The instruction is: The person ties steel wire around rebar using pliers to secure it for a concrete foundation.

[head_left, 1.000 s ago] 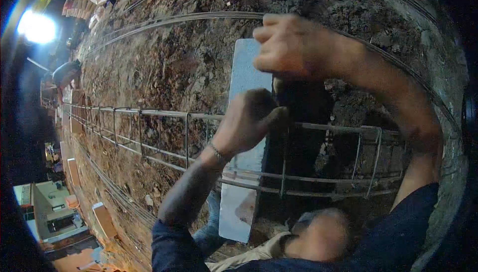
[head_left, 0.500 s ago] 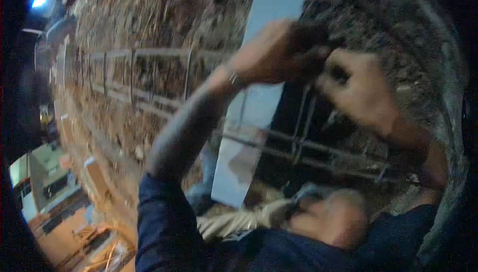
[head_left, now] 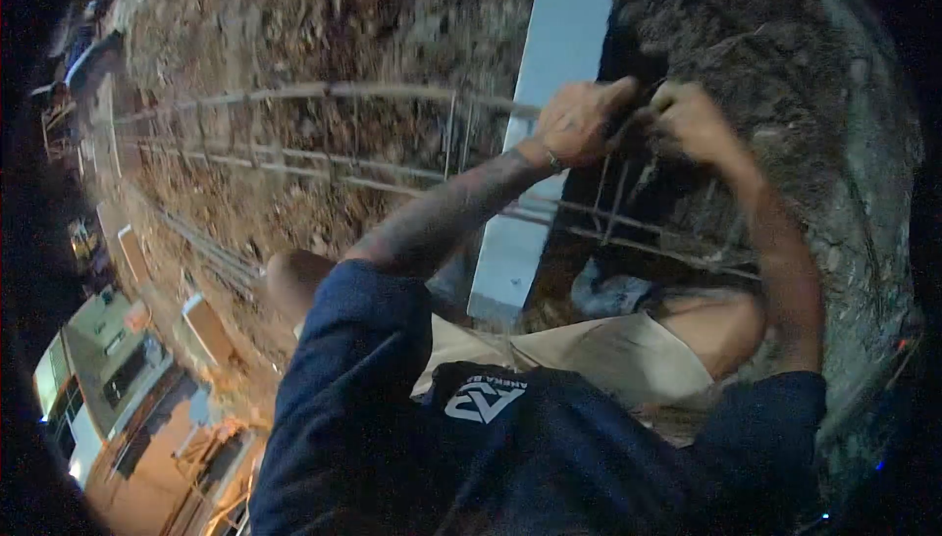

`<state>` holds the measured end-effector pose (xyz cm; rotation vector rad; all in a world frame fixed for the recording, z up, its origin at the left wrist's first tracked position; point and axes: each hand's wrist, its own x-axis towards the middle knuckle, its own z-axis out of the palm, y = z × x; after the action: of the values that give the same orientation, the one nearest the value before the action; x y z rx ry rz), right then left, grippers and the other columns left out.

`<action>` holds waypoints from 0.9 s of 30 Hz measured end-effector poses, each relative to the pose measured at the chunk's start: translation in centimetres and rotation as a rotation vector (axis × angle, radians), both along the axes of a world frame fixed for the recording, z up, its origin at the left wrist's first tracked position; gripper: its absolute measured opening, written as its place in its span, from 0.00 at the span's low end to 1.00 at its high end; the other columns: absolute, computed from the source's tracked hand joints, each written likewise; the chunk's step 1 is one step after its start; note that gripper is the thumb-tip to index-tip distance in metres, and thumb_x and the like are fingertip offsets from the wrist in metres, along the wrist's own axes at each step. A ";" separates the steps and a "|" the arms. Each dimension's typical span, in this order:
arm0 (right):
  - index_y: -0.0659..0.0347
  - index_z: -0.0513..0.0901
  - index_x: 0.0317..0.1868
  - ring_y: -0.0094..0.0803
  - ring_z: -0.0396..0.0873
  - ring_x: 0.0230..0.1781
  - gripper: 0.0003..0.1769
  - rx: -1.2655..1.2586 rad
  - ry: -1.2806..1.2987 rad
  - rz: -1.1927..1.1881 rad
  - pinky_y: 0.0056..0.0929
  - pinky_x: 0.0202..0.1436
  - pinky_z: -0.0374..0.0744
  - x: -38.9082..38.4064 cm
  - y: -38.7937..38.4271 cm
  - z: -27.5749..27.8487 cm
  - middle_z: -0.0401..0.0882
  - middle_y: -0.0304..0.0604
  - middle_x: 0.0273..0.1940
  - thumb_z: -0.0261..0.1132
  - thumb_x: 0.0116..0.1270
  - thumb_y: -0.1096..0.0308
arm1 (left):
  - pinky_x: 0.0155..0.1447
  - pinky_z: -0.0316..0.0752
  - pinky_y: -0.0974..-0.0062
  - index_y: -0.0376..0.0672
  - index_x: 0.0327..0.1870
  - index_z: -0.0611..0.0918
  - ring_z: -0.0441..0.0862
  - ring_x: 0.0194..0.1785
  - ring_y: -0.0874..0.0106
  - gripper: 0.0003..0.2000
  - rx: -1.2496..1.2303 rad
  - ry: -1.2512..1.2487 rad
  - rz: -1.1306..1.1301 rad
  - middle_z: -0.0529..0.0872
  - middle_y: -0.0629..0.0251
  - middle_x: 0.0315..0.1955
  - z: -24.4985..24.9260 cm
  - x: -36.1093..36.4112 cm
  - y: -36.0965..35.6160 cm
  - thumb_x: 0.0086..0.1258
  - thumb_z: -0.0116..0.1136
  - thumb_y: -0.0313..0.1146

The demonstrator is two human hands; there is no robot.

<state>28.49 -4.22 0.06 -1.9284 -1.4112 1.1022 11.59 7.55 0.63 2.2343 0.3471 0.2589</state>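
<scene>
My left hand (head_left: 581, 124), with a band at its wrist, is closed over the steel bars near the upper centre. Its fingertips meet something dark and too small to name. Close by on the right, my right hand (head_left: 692, 124) has its fingers curled in a pinch; what lies between them is hidden. Beneath the hands runs a cage of thin steel bars (head_left: 392, 92). A long pale board (head_left: 564, 41) lies crosswise under the bars and my left hand, beside a dark gap (head_left: 589, 178).
My bent knees in light trousers (head_left: 608, 350) are below the cage. Rough soil (head_left: 324, 36) surrounds it, and a concrete edge (head_left: 863, 212) curves along the right. Blocks (head_left: 208, 328) stand at the lower left, near a lit building (head_left: 108, 350).
The view has shifted, showing more of my shirt and legs. Both hands appear smaller and sharper. My left hand sits further right in view, its fingers still closed.
</scene>
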 end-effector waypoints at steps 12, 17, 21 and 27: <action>0.67 0.76 0.28 0.34 0.71 0.27 0.03 -0.051 -0.035 -0.569 0.35 0.32 0.71 -5.6 -2.9 1.7 0.75 0.49 0.26 0.58 0.55 0.75 | 0.37 0.69 0.57 0.45 0.49 0.73 0.75 0.32 0.50 0.15 -0.099 -0.023 0.074 0.78 0.50 0.27 -1.7 0.2 -1.6 0.66 0.44 0.40; 0.68 0.77 0.27 0.37 0.74 0.28 0.03 -0.113 -0.249 -0.566 0.33 0.33 0.72 -4.8 -2.1 -0.6 0.76 0.50 0.26 0.60 0.50 0.77 | 0.41 0.70 0.60 0.43 0.52 0.71 0.77 0.38 0.57 0.19 -0.048 0.221 0.072 0.79 0.55 0.34 -4.0 0.7 -0.3 0.62 0.50 0.42; 0.68 0.77 0.28 0.39 0.74 0.30 0.04 -0.154 -0.138 -0.612 0.35 0.34 0.72 -4.2 -1.3 -0.6 0.76 0.51 0.27 0.60 0.49 0.77 | 0.42 0.71 0.59 0.46 0.54 0.71 0.78 0.39 0.58 0.19 -0.113 0.122 0.052 0.80 0.55 0.36 5.0 -0.7 0.3 0.61 0.51 0.39; 0.67 0.77 0.33 0.37 0.75 0.31 0.14 -0.062 -0.358 -0.500 0.36 0.35 0.73 -6.0 -1.8 -3.2 0.78 0.49 0.31 0.65 0.51 0.64 | 0.36 0.73 0.63 0.40 0.41 0.77 0.78 0.34 0.56 0.17 -0.171 0.282 -0.011 0.81 0.54 0.29 3.3 -0.4 0.1 0.53 0.60 0.41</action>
<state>22.44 -6.00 -3.10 -2.4312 -0.9699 0.5930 11.21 7.67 3.94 2.1037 0.4880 -0.0915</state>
